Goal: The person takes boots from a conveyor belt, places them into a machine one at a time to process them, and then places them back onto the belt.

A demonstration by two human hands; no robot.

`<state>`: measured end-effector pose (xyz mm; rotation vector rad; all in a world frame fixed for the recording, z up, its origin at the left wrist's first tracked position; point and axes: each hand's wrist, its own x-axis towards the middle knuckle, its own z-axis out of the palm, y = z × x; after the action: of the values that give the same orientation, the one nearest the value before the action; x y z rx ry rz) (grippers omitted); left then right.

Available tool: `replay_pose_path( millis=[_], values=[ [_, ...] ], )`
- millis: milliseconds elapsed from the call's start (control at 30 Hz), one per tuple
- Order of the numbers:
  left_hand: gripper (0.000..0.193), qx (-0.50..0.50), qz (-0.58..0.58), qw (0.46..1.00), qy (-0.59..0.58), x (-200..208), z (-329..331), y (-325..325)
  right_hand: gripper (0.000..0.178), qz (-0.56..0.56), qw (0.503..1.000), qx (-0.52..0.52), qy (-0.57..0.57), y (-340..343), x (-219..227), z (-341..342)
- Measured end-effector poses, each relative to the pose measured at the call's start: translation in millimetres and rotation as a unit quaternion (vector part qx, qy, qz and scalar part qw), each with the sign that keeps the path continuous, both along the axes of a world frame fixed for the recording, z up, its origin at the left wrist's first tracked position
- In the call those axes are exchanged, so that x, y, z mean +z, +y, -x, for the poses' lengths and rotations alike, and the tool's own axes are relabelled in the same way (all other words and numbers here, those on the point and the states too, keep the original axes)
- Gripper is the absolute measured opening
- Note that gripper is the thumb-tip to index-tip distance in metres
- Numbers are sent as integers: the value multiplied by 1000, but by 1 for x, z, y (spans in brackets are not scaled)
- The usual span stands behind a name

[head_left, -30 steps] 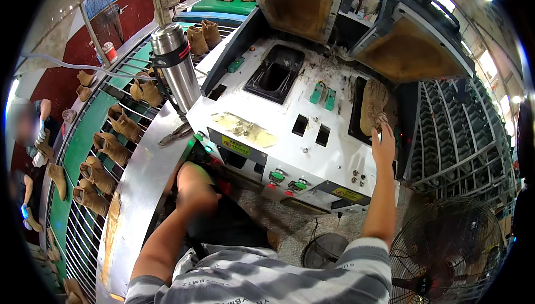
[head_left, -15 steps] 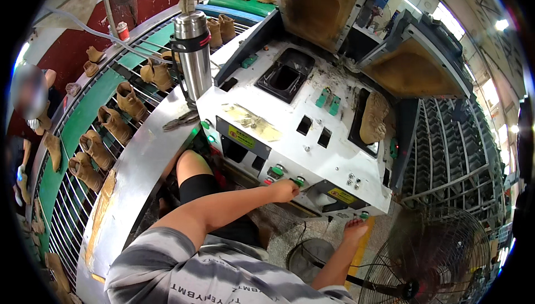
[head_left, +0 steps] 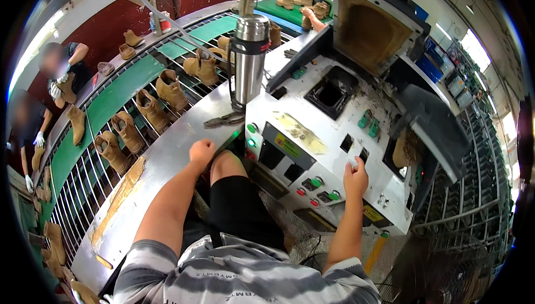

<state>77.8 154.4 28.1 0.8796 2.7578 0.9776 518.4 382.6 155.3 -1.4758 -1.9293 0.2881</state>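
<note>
The person wears a short-sleeved shirt in grey and white bands, dark lettering, black shorts

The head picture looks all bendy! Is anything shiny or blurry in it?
In the head view, the rack at right curves near the round black rim; in the head view, the steel flask has bright shiny streaks; in the head view, a co-worker's head at left is blurred.

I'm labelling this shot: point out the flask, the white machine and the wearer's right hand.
Flask [head_left: 249, 71], head view: its steel body.
Machine [head_left: 330, 123], head view: its white top.
Right hand [head_left: 355, 180], head view: its middle.
</note>
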Motion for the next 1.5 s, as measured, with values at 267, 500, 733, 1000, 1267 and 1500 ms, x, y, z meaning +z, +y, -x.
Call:
replay_pose_path(
  millis=[267,500,733,1000,1267,1500],
  values=[
    [28,134,59,984,100,-8,47,-72,18,-45,996,12,-83,1,-10,9],
    [24,137,42,982,121,-12,48,-72,14,-60,994,-37,-82,-6,-15,16],
    [23,133,25,982,133,-14,48,-74,12,-75,990,-82,-90,-7,-15,23],
    [21,128,5,982,143,-17,47,-76,14,-89,989,-80,-88,-6,-16,21],
    [21,132,-4,979,154,-20,46,-78,14,-86,990,-80,-81,-8,-13,23],
    [21,131,-9,977,165,-23,47,-79,13,-109,987,-73,-91,-7,-17,21]
  ],
)
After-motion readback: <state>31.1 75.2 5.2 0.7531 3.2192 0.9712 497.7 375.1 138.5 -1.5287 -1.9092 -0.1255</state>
